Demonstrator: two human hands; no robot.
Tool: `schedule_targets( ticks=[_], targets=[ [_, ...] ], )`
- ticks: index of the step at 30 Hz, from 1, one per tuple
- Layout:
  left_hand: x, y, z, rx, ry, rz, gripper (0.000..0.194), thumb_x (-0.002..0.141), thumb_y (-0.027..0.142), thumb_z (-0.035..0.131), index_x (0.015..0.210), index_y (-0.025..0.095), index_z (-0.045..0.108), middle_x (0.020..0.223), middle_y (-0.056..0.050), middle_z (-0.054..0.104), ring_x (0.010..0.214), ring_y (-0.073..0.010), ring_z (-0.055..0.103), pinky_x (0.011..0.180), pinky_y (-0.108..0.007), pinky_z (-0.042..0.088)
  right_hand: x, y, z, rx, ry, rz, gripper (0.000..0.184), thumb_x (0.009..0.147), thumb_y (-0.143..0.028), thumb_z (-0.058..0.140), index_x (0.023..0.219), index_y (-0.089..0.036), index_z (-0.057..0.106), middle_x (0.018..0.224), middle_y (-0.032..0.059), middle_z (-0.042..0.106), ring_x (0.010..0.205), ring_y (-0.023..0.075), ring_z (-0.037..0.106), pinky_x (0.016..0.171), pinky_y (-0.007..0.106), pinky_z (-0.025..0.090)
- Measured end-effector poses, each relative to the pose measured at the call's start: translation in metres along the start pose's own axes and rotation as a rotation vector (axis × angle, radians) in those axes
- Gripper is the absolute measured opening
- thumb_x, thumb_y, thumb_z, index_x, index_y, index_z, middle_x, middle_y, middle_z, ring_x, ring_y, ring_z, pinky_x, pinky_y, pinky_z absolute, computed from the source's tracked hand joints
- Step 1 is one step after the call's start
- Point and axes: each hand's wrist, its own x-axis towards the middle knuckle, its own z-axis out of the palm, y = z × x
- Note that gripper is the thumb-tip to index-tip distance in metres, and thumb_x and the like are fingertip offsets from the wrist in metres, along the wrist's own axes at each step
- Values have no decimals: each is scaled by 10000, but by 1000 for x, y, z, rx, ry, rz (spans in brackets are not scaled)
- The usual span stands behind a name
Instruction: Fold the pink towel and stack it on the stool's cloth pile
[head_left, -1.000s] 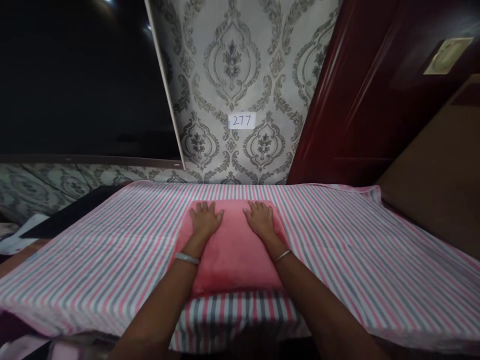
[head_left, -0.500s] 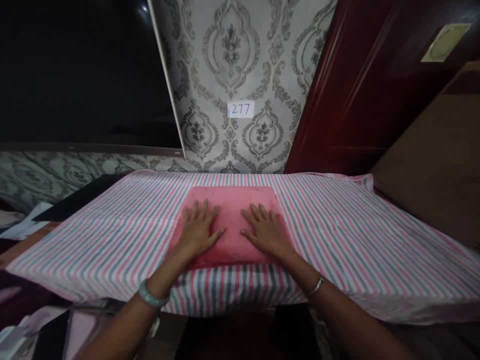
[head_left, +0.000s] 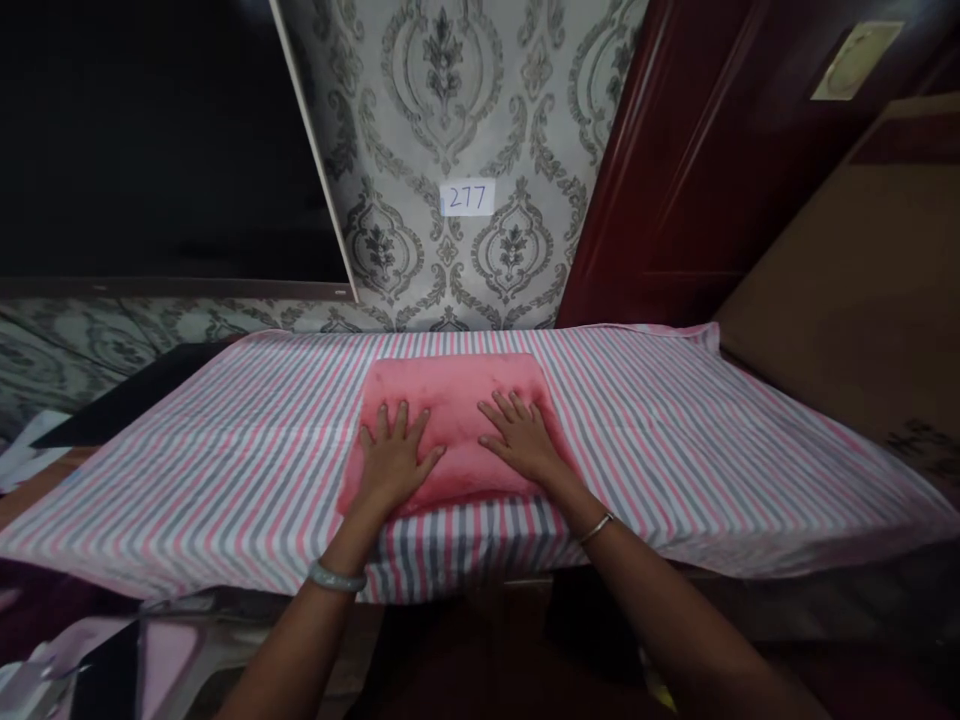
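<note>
A folded pink cloth [head_left: 457,395] lies in the middle of a table covered by a pink, grey and white striped sheet [head_left: 675,440]. My left hand [head_left: 391,460] rests flat on the cloth's near left part, fingers spread. My right hand [head_left: 521,438] lies flat on its near right part, fingers spread too. Neither hand grips anything. A pale bangle circles my left wrist and a thin one my right.
Patterned grey wallpaper with a small label reading 277 [head_left: 467,197] rises behind the table. A dark screen [head_left: 150,150] fills the upper left, a dark red door [head_left: 712,150] the upper right, a brown panel [head_left: 847,290] the right. Fabric pieces [head_left: 97,660] lie lower left.
Both hands have slid from the cloth's far edge back toward its near edge, staying flat on it. The view has shifted back and down.
</note>
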Motion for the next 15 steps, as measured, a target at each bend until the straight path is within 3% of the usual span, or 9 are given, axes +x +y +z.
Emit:
schedule_targets(
  ticks=[7, 10, 15],
  targets=[
    [0, 0, 0, -13, 26, 9, 717, 944, 644, 357, 1553, 268, 336, 1650, -128, 193, 1502, -445, 89, 1124, -713, 135, 0, -3, -5, 16, -22, 22, 594, 1005, -531, 433, 1551, -340, 299, 1652, 6, 169, 1525, 310, 108, 1207, 556, 116],
    [0, 0, -1, -19, 30, 11, 713, 946, 640, 354, 1547, 256, 351, 1646, -137, 202, 1498, -453, 103, 1113, -720, 157, -2, -1, -11, 89, -3, 11, 534, 1021, -462, 398, 1529, -300, 366, 1629, 27, 253, 1518, 291, 164, 1205, 540, 158],
    [-1, -2, -8, -72, 66, 17, 674, 950, 586, 403, 1522, 229, 402, 1632, -137, 251, 1496, -438, 141, 1127, -695, 181, -29, 28, -14, 282, 325, 59, 520, 971, -400, 401, 1390, -129, 547, 1488, 132, 489, 1420, 227, 395, 1204, 425, 259]
  ],
)
